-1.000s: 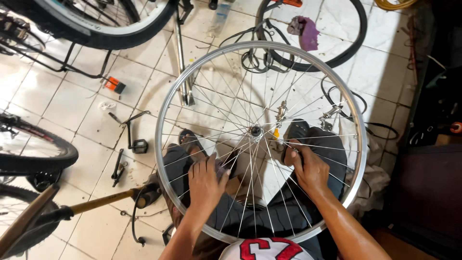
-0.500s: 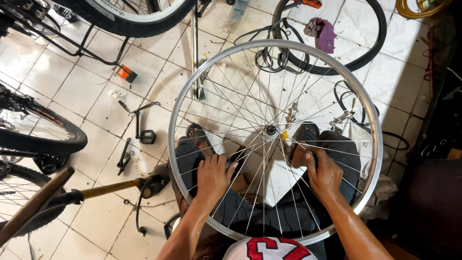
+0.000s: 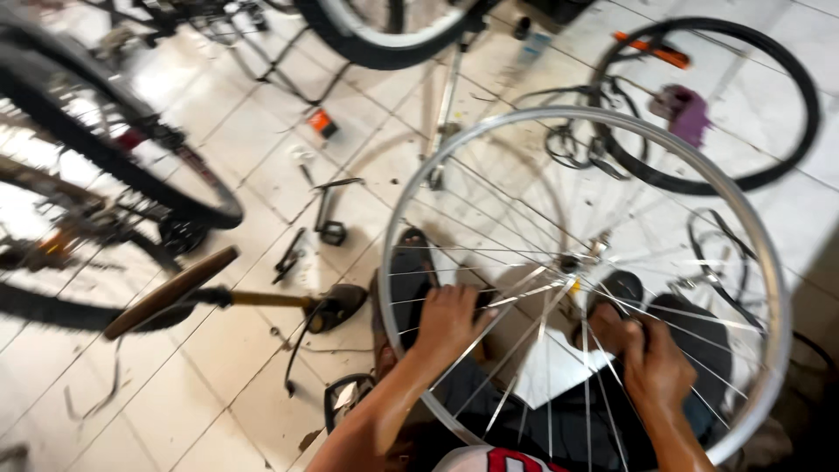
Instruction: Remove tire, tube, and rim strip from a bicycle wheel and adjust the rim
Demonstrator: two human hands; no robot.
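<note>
Fingers of our left hand lie curled over the spokes of the bare silver wheel propped on our lap, while the right hand pinches a spoke near the hub. Since a second ago our view has swung right and the wheel looks nearly unturned, so we judge one spot is being worked. No labels show: left to right, a small orange box on the tiles, then a purple rag inside a black tyre.

Not much packaging here tbh. There's a small orange-and-white box lying on the tiled floor up around 11 o'clock, and a pale bluish bottle or tube near 12 o'clock, too blurry to tell which. No signs or screens visible.
</note>
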